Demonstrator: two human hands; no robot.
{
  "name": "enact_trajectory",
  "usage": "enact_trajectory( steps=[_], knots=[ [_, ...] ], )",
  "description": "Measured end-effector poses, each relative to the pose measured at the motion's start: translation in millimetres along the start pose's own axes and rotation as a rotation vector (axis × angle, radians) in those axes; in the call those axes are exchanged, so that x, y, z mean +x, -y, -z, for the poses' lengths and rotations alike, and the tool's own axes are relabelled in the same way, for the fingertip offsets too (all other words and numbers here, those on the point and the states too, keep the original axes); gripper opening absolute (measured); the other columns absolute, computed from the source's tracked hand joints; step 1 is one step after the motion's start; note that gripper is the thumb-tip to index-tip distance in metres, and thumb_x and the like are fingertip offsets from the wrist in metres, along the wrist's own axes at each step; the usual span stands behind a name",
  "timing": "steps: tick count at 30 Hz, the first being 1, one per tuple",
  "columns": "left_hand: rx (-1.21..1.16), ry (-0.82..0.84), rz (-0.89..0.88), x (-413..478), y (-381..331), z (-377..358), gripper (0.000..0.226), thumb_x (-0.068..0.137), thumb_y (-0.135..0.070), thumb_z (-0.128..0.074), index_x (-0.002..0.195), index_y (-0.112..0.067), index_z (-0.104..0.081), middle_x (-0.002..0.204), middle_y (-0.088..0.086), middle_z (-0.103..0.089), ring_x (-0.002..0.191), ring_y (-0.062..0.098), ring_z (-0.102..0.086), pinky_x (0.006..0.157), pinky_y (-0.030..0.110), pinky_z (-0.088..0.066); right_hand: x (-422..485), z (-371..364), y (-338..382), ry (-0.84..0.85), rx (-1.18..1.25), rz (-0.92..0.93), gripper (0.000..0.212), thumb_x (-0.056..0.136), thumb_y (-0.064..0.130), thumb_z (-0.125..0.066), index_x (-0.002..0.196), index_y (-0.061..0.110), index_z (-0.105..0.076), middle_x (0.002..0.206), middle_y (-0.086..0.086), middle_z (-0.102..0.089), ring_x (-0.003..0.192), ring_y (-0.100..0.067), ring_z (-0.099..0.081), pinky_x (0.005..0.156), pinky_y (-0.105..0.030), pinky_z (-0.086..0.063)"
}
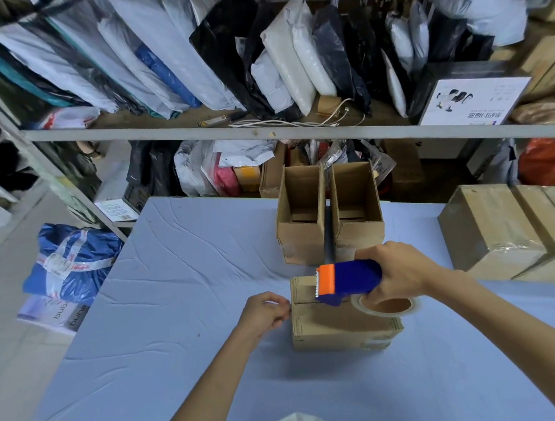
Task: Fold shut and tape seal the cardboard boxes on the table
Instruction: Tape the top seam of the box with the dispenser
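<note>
A small cardboard box (331, 325) with its flaps folded shut lies on the blue-covered table (182, 284) in front of me. My right hand (397, 270) grips a blue and orange tape dispenser (348, 282) with a clear tape roll (390, 306), held over the box's top seam. My left hand (264, 314) is at the box's left edge with fingers curled, pinching at the end of the tape there. Two open cardboard boxes (300, 221) (358, 217) stand upright side by side behind it.
Taped cardboard boxes (503, 232) are stacked at the table's right side. A metal shelf (263, 135) crowded with bagged parcels stands behind the table. A blue bag (71, 263) lies on the floor to the left.
</note>
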State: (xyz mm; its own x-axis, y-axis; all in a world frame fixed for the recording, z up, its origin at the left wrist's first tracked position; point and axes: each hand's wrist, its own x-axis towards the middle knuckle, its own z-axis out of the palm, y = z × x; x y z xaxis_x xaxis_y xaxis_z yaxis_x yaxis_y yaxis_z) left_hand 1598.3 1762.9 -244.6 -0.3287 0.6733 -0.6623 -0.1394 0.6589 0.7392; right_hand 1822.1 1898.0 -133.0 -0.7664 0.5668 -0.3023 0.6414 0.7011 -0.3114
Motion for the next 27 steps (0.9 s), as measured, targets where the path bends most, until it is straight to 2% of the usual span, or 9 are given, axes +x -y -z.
enact_trajectory(
  steps=[5,9,11,14,16,18,21,23,27],
  knots=[
    [0.186,-0.008,-0.055,1,-6,0,0.005,0.085,-0.005,-0.064,0.086,-0.007,-0.069,0.084,0.014,-0.070,0.071,0.016,-0.067,0.059,0.018,-0.053,2,0,3,-0.004,-0.014,0.002,0.067,0.070,0.043,-0.081,0.125,0.027,-0.047,0.119,0.009,-0.061,0.097,-0.006,-0.048,0.079,-0.014,-0.046],
    [0.318,-0.038,-0.136,2,-3,-2,0.009,0.085,-0.008,-0.063,0.080,-0.011,-0.070,0.092,0.014,-0.073,0.082,0.026,-0.071,0.080,0.033,-0.059,3,1,3,0.001,-0.021,0.003,0.065,0.071,0.043,-0.080,0.125,0.026,-0.048,0.118,0.009,-0.062,0.096,-0.005,-0.049,0.080,-0.015,-0.047],
    [0.426,-0.024,-0.174,4,-2,-2,0.009,0.085,-0.013,-0.065,0.084,-0.013,-0.074,0.094,0.006,-0.074,0.092,0.021,-0.069,0.085,0.033,-0.056,3,0,3,0.000,-0.023,0.000,0.065,0.071,0.044,-0.080,0.125,0.026,-0.048,0.118,0.009,-0.062,0.097,-0.007,-0.051,0.080,-0.015,-0.047],
    [0.614,-0.052,-0.200,3,-5,-5,0.026,0.088,-0.025,-0.068,0.110,-0.013,-0.072,0.120,0.003,-0.067,0.117,0.018,-0.058,0.090,0.025,-0.045,3,1,3,0.005,-0.020,-0.005,0.066,0.071,0.043,-0.081,0.125,0.026,-0.047,0.118,0.009,-0.062,0.103,-0.011,-0.055,0.079,-0.015,-0.047],
    [0.735,-0.058,-0.177,1,-7,-7,0.056,0.091,-0.032,-0.063,0.141,-0.010,-0.048,0.143,0.007,-0.049,0.132,0.024,-0.044,0.101,0.028,-0.038,2,2,4,0.001,-0.022,-0.001,0.066,0.071,0.043,-0.081,0.125,0.025,-0.048,0.118,0.009,-0.062,0.104,-0.012,-0.055,0.078,-0.014,-0.046],
    [0.733,-0.081,-0.165,-1,-10,-8,0.068,0.092,-0.030,-0.062,0.149,-0.009,-0.031,0.148,0.010,-0.042,0.134,0.026,-0.042,0.105,0.030,-0.036,1,2,4,-0.001,-0.019,-0.001,0.066,0.070,0.043,-0.081,0.124,0.026,-0.048,0.117,0.009,-0.062,0.104,-0.012,-0.055,0.078,-0.015,-0.046],
    [0.421,-0.182,-0.176,-5,-15,-12,0.027,0.090,-0.018,-0.062,0.116,-0.012,-0.064,0.120,0.009,-0.065,0.106,0.020,-0.063,0.094,0.033,-0.051,0,1,3,0.002,-0.016,-0.008,0.067,0.070,0.044,-0.081,0.125,0.026,-0.047,0.118,0.009,-0.062,0.105,-0.012,-0.055,0.080,-0.016,-0.048],
    [0.309,-0.167,-0.159,-9,-20,-18,0.006,0.086,-0.019,-0.068,0.085,-0.014,-0.066,0.099,0.011,-0.071,0.091,0.021,-0.068,0.087,0.041,-0.056,0,1,3,-0.001,-0.013,-0.009,0.067,0.070,0.044,-0.081,0.125,0.026,-0.047,0.118,0.009,-0.062,0.105,-0.012,-0.055,0.080,-0.017,-0.048],
    [0.333,-0.203,-0.141,-13,-23,-32,0.027,0.075,-0.028,-0.082,0.079,-0.015,-0.058,0.093,0.009,-0.070,0.090,0.024,-0.068,0.083,0.045,-0.057,0,0,4,-0.004,-0.017,-0.006,0.067,0.070,0.045,-0.081,0.125,0.027,-0.048,0.118,0.009,-0.062,0.105,-0.012,-0.056,0.081,-0.017,-0.049]
  ],
)
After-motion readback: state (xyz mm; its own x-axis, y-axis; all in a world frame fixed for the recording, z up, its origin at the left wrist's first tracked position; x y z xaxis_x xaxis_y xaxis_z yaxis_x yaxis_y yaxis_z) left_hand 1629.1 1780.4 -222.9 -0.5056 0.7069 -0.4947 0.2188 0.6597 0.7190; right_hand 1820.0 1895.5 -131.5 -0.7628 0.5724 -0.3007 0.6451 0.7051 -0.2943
